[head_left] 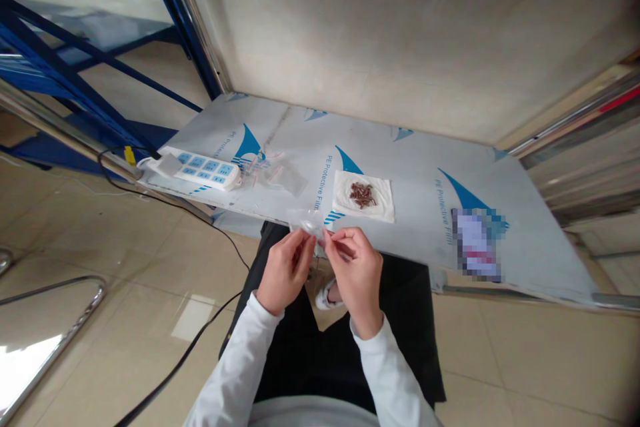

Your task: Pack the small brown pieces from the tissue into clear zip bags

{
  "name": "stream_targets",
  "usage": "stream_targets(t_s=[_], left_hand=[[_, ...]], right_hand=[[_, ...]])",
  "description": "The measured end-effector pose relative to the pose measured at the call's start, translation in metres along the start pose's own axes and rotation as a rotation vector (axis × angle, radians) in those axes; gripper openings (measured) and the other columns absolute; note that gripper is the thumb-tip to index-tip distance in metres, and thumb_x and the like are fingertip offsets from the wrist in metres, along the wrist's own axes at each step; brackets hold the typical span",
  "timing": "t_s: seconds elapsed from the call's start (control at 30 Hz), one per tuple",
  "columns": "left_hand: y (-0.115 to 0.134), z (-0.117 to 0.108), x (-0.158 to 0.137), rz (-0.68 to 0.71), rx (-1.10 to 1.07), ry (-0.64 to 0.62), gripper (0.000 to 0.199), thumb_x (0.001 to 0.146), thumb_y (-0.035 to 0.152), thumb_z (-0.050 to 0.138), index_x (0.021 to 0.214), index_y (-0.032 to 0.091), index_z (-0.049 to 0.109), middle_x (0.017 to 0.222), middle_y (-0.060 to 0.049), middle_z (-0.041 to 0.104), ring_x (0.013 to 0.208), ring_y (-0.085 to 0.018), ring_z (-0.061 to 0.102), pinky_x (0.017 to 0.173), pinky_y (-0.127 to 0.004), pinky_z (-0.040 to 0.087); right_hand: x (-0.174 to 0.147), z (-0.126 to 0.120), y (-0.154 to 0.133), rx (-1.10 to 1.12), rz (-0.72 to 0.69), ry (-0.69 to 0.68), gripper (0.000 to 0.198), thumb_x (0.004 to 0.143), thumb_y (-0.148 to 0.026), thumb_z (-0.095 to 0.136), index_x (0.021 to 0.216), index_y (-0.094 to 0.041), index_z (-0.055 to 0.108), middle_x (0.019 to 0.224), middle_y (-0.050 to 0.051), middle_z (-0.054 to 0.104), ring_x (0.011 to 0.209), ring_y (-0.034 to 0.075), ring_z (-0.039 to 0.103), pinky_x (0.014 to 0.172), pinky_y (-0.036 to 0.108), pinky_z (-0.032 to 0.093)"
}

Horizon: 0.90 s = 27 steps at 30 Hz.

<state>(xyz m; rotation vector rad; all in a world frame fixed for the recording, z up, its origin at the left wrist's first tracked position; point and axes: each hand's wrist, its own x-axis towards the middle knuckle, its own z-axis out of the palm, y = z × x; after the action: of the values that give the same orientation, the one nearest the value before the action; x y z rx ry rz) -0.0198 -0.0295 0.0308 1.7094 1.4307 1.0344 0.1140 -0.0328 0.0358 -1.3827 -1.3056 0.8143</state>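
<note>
Bag [305, 219] sat at the frame's centre, apparently pinched by the fingers [306, 255] of the left hand [286, 270] and right hand [357, 273]. Screws [363, 195] lay loose on a cloth [345, 204] right of centre, so much seemingly remained undone; whether the bag held any was unclear.

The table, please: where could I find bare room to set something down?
Bare patches lie between the napkin and the blurred item, and along the wall. It is crowded at left, with the power strip and clear bags, and at the near edge, by the left hand and right hand.
</note>
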Motion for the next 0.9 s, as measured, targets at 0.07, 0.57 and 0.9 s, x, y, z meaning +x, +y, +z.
stream_targets(t_s=[0.07,0.57,0.9], left_hand=[[0.000,-0.001,-0.001,-0.068,-0.039,0.020,0.031,0.094,0.034,0.044,0.067,0.019,0.047,0.058,0.005,0.040,0.053,-0.009,0.038,0.053,-0.022,0.031],[0.004,-0.002,-0.002,-0.045,-0.236,-0.083,0.021,0.092,0.034,0.047,0.084,0.017,0.057,0.069,0.000,0.056,0.060,-0.011,0.051,0.059,-0.021,0.041],[0.035,-0.017,-0.005,-0.080,0.073,-0.065,0.030,0.086,0.027,0.048,0.057,0.020,0.042,0.049,0.004,0.041,0.046,-0.009,0.037,0.048,-0.022,0.029]], right_hand=[[0.002,-0.006,-0.001,0.008,0.015,0.017,0.014,0.084,-0.029,0.063,0.081,-0.021,0.052,0.078,0.003,0.073,0.073,0.019,0.072,0.070,0.028,0.059],[-0.008,-0.010,-0.012,0.095,0.096,-0.174,0.017,0.086,-0.031,0.061,0.096,-0.023,0.048,0.085,0.004,0.075,0.080,0.020,0.073,0.072,0.030,0.058],[-0.004,-0.013,-0.015,-0.239,-0.258,-0.150,0.019,0.087,-0.011,0.050,0.082,-0.023,0.064,0.095,0.005,0.070,0.089,0.020,0.068,0.079,0.031,0.054]])
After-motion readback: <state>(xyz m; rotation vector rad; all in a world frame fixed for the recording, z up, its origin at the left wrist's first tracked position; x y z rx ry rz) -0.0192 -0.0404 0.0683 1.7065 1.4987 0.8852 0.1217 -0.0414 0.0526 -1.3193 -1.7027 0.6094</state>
